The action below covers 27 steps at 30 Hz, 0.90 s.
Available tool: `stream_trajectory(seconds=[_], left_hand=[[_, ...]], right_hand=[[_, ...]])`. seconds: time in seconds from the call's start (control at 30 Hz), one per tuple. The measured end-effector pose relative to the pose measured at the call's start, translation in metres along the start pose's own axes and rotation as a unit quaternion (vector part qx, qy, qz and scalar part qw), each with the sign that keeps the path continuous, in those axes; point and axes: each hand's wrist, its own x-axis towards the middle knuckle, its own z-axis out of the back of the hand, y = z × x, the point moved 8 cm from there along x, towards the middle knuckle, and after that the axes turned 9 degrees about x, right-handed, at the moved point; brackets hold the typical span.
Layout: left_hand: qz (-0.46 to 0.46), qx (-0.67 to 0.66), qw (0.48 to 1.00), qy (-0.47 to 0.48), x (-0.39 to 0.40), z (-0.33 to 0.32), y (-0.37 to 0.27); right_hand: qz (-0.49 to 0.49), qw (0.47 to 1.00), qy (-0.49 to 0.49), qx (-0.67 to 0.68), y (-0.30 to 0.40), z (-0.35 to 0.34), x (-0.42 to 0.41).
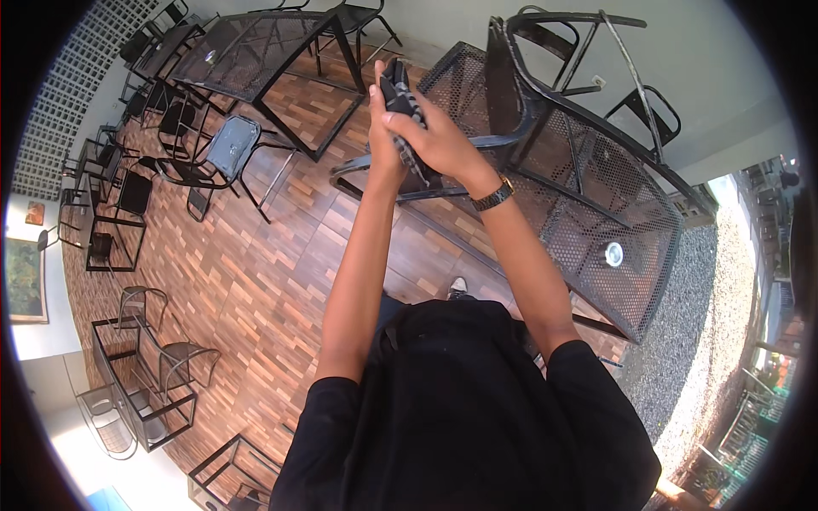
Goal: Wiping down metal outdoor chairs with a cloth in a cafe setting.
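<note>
A folded black cloth item with grey stripes point(397, 96), perhaps a cloth or a glove, is pressed between my two palms. My left hand point(385, 137) lies flat along its left side, fingers pointing away from me. From the right, my right hand point(444, 140) clasps it, with the thumb laid across towards my left hand. A dark watch point(492, 196) is on my right wrist. Beyond and below my hands, a worn dark metal chair point(505, 137) rests tipped against or on a perforated metal table point(613, 198); their exact contact is hard to see.
On the right-hand table stands a round ashtray-like metal dish point(612, 254). Another mesh table point(255, 51) is ahead left, with a grey-seated chair point(234, 145) near it. More chairs and tables line the left. Wood-patterned tile floor point(255, 274) meets gravel point(677, 319) at right.
</note>
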Motion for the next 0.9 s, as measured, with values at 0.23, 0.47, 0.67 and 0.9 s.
stream_trajectory(seconds=[0.23, 0.47, 0.67, 0.9], left_hand=[[-0.061, 0.073, 0.994, 0.047, 0.029, 0.085, -0.053], [-0.031, 0.202, 0.972, 0.116, 0.070, 0.149, -0.076], [0.047, 0.221, 0.960, 0.163, 0.111, 0.154, -0.025], [0.057, 0.219, 0.912, 0.342, 0.152, 0.065, 0.056]], right_hand=[[-0.168, 0.882, -0.184, 0.399, -0.074, -0.032, 0.036], [-0.006, 0.868, -0.200, 0.455, -0.035, 0.055, 0.050], [0.118, 0.826, -0.505, -0.224, 0.042, 0.155, 0.008], [-0.097, 0.550, -0.342, -0.755, -0.009, 0.186, 0.000]])
